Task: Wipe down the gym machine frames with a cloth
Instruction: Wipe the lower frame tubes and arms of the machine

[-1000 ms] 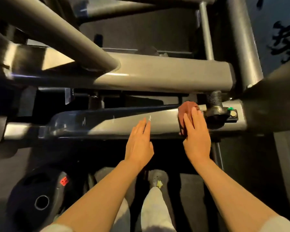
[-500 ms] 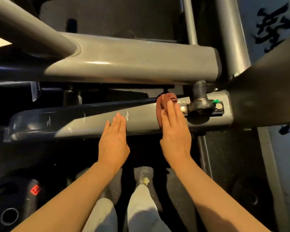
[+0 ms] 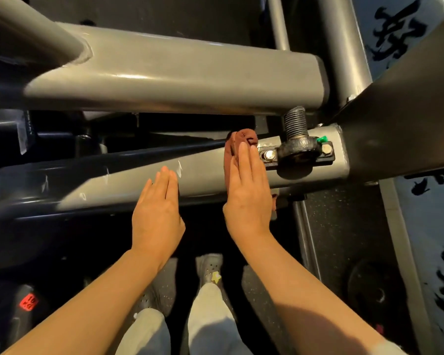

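Overhead and across the top, the thick upper frame beam (image 3: 169, 73), grey and glossy, running left to right into an upright post (image 3: 341, 47). Below it and nearer, the lower frame bar (image 3: 203, 172), also grey, scuffed with pale scratches toward its left half, ending at the right in a bolted pivot bracket (image 3: 299, 149) under a threaded spring rod (image 3: 294, 121). Down on the dark floor at lower left, a black weight plate (image 3: 18, 311) with a red label.

Resting on the lower frame bar, the right hand (image 3: 249, 193): fingers straight and together, pressing flat on a reddish-brown cloth (image 3: 237, 144) bunched over the bar's top edge, just beside the bracket bolt (image 3: 268, 155). Left of it, the left hand (image 3: 157, 208), also flat, fingers extended and holding nothing, fingertips touching the bar's near face as a brace.

Likely the middle of a stroke along this bar, with the upper beam and post not yet touched by the cloth.

Risks from here: cloth only pinned under a flat palm, not gripped, so liable to slip off the rounded edge and drop to the floor. Snagging on the bolt or spring threads if pushed further right. Fingertips close to a pivot joint, a pinch point should the arm shift under leaning weight.
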The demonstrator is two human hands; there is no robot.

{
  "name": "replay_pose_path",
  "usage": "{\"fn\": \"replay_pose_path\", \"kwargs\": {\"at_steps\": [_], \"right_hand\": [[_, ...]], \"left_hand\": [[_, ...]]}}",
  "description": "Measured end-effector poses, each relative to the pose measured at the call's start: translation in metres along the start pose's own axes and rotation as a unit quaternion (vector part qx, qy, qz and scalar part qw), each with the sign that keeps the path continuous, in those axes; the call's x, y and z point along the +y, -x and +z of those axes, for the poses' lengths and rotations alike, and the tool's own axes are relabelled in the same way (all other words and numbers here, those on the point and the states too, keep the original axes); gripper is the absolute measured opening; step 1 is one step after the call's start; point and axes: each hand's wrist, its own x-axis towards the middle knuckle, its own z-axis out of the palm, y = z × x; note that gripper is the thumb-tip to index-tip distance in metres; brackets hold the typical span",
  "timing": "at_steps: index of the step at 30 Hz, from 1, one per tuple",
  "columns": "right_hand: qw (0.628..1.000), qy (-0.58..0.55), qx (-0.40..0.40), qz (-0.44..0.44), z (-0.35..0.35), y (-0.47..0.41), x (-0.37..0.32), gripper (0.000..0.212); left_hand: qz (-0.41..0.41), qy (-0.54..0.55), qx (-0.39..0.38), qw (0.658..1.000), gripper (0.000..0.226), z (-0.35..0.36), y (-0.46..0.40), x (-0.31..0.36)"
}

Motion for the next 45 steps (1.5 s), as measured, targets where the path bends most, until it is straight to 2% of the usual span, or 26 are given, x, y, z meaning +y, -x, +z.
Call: {"fn": "replay_pose_path", "kwargs": {"at_steps": [2,4,6,8,11,13,16,17,19,21,24,29,31,34,37,40,43,45], "right_hand": [[0.999,-0.033,-0.011,-0.03,0.01,0.01,-0.014,0.062],[0.993,-0.031,-0.021,-0.11,0.011,0.018,-0.01,0.053],[0.987,-0.007,-0.033,-0.16,0.004,0.013,0.009,0.057],[0.992,0.028,-0.04,-0.121,-0.005,0.002,0.021,0.071],[1.0,0.009,-0.019,-0.017,-0.008,-0.001,0.001,0.067],[0.999,-0.014,-0.027,-0.041,0.003,0.009,-0.027,0.06],[0.985,-0.022,-0.074,-0.154,0.007,0.021,-0.041,0.051],[0.98,-0.01,-0.09,-0.179,0.001,0.018,-0.033,0.054],[0.978,0.027,-0.122,-0.169,-0.008,0.008,-0.01,0.068],[0.986,0.061,-0.111,-0.105,-0.012,-0.004,0.007,0.08],[0.997,0.027,-0.059,-0.037,-0.001,-0.01,-0.014,0.066],[0.99,-0.052,-0.05,-0.117,0.027,-0.007,-0.073,0.049],[0.981,-0.057,-0.08,-0.165,0.024,0.002,-0.067,0.056],[0.966,0.001,-0.122,-0.228,0.007,0.015,-0.033,0.064],[0.978,0.024,-0.106,-0.18,0.003,0.019,-0.021,0.073],[0.988,-0.023,-0.079,-0.131,0.015,0.001,-0.056,0.062],[0.984,-0.06,-0.076,-0.15,0.032,-0.009,-0.094,0.052],[0.975,-0.062,-0.101,-0.188,0.033,-0.001,-0.098,0.054]], "left_hand": [[0.002,0.002,0.003,1.0,0.084,0.001,0.0,0.0],[0.006,0.003,0.008,1.0,0.084,0.0,0.0,0.0],[0.006,0.002,0.014,1.0,0.084,0.0,0.0,0.0],[0.004,0.007,0.017,1.0,0.085,0.001,0.001,0.0],[0.004,0.022,0.022,1.0,0.082,0.004,0.002,0.001],[0.01,0.027,0.026,0.999,0.081,0.007,0.002,-0.002],[0.02,0.02,0.028,0.999,0.085,0.007,0.001,-0.007],[0.023,0.018,0.029,0.999,0.086,0.006,0.001,-0.007],[0.025,0.022,0.035,0.999,0.086,0.005,0.001,-0.008],[0.024,0.03,0.046,0.998,0.086,0.006,0.001,-0.008],[0.025,0.052,0.067,0.996,0.083,0.01,0.001,-0.009],[0.025,0.141,0.111,0.984,0.067,0.016,0.005,-0.024],[0.009,0.141,0.119,0.983,0.066,0.016,0.012,-0.036],[-0.003,0.111,0.1,0.989,0.075,0.019,0.024,-0.055],[0.005,0.102,0.089,0.991,0.082,0.022,0.027,-0.058],[-0.003,0.107,0.1,0.989,0.078,0.024,0.024,-0.054],[-0.001,0.105,0.096,0.99,0.076,0.025,0.024,-0.056],[0.005,0.102,0.089,0.991,0.077,0.023,0.024,-0.062]]}}
